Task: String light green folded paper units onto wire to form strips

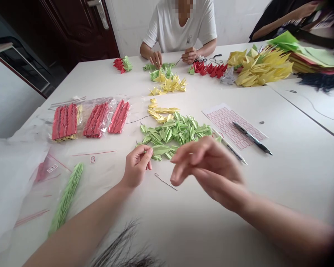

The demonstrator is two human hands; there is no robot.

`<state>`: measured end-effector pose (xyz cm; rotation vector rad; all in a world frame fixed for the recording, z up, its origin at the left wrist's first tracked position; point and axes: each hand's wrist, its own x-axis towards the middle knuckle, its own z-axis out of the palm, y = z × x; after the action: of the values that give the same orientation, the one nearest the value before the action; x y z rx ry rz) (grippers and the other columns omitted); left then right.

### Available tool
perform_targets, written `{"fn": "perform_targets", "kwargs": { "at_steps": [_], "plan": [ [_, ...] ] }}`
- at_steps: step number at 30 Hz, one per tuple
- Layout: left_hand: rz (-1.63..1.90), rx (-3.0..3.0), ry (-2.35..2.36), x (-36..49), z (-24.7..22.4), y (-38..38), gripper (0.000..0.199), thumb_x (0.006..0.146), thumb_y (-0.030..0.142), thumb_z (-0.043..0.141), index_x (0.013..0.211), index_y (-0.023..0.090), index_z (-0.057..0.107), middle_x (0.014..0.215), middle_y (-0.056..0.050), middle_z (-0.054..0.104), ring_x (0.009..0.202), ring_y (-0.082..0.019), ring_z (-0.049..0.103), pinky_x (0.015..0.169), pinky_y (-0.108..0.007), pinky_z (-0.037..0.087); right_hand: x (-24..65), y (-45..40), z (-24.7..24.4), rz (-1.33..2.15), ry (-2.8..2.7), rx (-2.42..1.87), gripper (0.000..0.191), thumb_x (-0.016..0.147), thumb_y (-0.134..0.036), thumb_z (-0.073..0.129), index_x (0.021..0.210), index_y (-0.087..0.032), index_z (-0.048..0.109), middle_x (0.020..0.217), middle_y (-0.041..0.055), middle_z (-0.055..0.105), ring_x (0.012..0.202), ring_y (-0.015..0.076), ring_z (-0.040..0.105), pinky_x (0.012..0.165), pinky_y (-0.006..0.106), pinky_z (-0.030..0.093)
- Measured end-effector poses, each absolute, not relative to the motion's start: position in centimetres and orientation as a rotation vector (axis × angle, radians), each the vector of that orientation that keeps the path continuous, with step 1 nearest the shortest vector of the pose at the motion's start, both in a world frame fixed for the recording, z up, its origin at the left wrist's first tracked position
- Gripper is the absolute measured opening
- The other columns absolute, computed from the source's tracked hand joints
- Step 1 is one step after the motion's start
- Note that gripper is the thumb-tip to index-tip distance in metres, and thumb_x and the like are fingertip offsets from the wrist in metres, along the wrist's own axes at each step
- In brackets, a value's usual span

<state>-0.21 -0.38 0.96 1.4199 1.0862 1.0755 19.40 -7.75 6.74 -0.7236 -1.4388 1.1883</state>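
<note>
So, our left hand (pixel 136 167) is closed to a pinch, thumb against fingertips, on a green folded paper piece (pixel 160 150) at the near edge of a heap of green folded paper units (pixel 175 132). The fingers hide part of the piece, but the pinch seems to hold it firmly enough to keep it steady. Our right hand (pixel 208 167) hovers just beside it, open, its fingers loosely curved and apart. We see nothing in it, though blur makes that hard to be sure of. A thin metal wire (pixel 165 181) lies on the white table (pixel 295 178) just below the hands, probably left there within easy reach. Yellow folded units (pixel 158 113) lie just beyond the heap, and the colours seem grouped to keep them apart. To our left are red units in clear plastic bags (pixel 65 122) and a long green strung column (pixel 66 198). To our right lie a pink-printed label sheet (pixel 233 126) and a black pen (pixel 252 138).
</note>
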Motion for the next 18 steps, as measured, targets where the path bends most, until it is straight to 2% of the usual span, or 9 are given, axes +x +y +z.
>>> {"fn": "perform_targets", "kwargs": {
  "at_steps": [1,3,5,7,9,12,15,16,18],
  "plan": [
    [1.096,1.405,1.107,-0.2,0.9,-0.4,0.029,0.091,0.040,0.058,0.072,0.018,0.057,0.051,0.004,0.048,0.047,-0.010,0.046,0.050,-0.024,0.037,18.4,-6.4,5.8,1.283,-1.362,-0.684,0.018,0.095,-0.038,0.059,0.091,-0.023,0.049,0.099,0.0060,0.065,0.067,0.0157,0.070,0.056,0.032,0.059],
    [1.125,1.398,1.142,-0.2,0.9,-0.4,0.028,0.091,0.039,0.057,0.071,0.019,0.056,0.047,0.005,0.047,0.045,-0.010,0.045,0.050,-0.024,0.037,17.2,-4.6,3.8,1.283,-1.237,-0.759,0.023,0.094,-0.040,0.061,0.087,-0.022,0.048,0.091,0.0023,0.062,0.052,0.0095,0.061,0.047,0.026,0.053],
    [1.137,1.404,1.147,-0.3,0.9,-0.3,0.028,0.091,0.038,0.057,0.071,0.019,0.055,0.048,0.005,0.047,0.046,-0.010,0.046,0.050,-0.023,0.037,16.9,-4.1,2.2,1.263,-1.192,-0.911,0.027,0.092,-0.043,0.064,0.087,-0.022,0.047,0.074,-0.0031,0.055,0.040,0.0054,0.045,0.037,0.021,0.036],
    [1.127,1.412,1.139,-0.3,0.9,-0.3,0.028,0.091,0.037,0.057,0.070,0.019,0.055,0.049,0.005,0.047,0.046,-0.009,0.046,0.050,-0.023,0.037,17.3,-4.3,1.3,1.242,-1.215,-0.979,0.029,0.091,-0.045,0.064,0.085,-0.022,0.047,0.063,-0.0065,0.045,0.040,0.0051,0.032,0.037,0.021,0.025],
    [1.113,1.417,1.141,-0.3,1.0,-0.3,0.028,0.091,0.037,0.057,0.070,0.019,0.055,0.050,0.005,0.048,0.046,-0.009,0.046,0.051,-0.023,0.037,17.6,-4.6,1.0,1.238,-1.266,-0.991,0.031,0.093,-0.047,0.061,0.082,-0.021,0.048,0.059,-0.0072,0.038,0.044,0.0066,0.027,0.040,0.022,0.022],
    [1.092,1.419,1.142,-0.2,1.2,-0.3,0.027,0.090,0.036,0.057,0.070,0.019,0.056,0.054,0.005,0.048,0.046,-0.009,0.046,0.050,-0.023,0.037,17.8,-4.3,0.8,1.170,-1.316,-1.064,0.027,0.095,-0.045,0.059,0.084,-0.022,0.049,0.059,-0.0074,0.034,0.048,0.0087,0.029,0.043,0.023,0.025],
    [1.119,1.493,1.135,-0.1,1.3,-0.5,0.026,0.090,0.035,0.057,0.070,0.018,0.056,0.061,0.003,0.048,0.048,-0.009,0.046,0.050,-0.024,0.036,17.8,-3.5,0.3,0.828,-1.471,-1.076,0.016,0.091,-0.031,0.064,0.101,-0.023,0.054,0.079,-0.0005,0.052,0.063,0.0126,0.050,0.053,0.025,0.043],
    [1.149,1.555,1.133,0.0,1.4,-0.6,0.026,0.091,0.034,0.057,0.070,0.018,0.056,0.063,0.003,0.049,0.051,-0.010,0.046,0.052,-0.025,0.036,17.8,-3.2,0.1,0.684,-1.556,-1.057,0.022,0.090,-0.026,0.066,0.109,-0.024,0.056,0.094,0.0044,0.058,0.078,0.0159,0.058,0.063,0.029,0.050],
    [1.207,1.713,1.122,0.0,1.4,-0.8,0.025,0.092,0.030,0.056,0.069,0.018,0.056,0.066,0.001,0.051,0.058,-0.012,0.047,0.056,-0.026,0.037,18.0,-2.8,-0.3,0.466,-1.725,-1.012,0.036,0.087,-0.019,0.068,0.121,-0.025,0.057,0.124,0.0114,0.057,0.111,0.0229,0.059,0.085,0.037,0.054]
  ]
}}
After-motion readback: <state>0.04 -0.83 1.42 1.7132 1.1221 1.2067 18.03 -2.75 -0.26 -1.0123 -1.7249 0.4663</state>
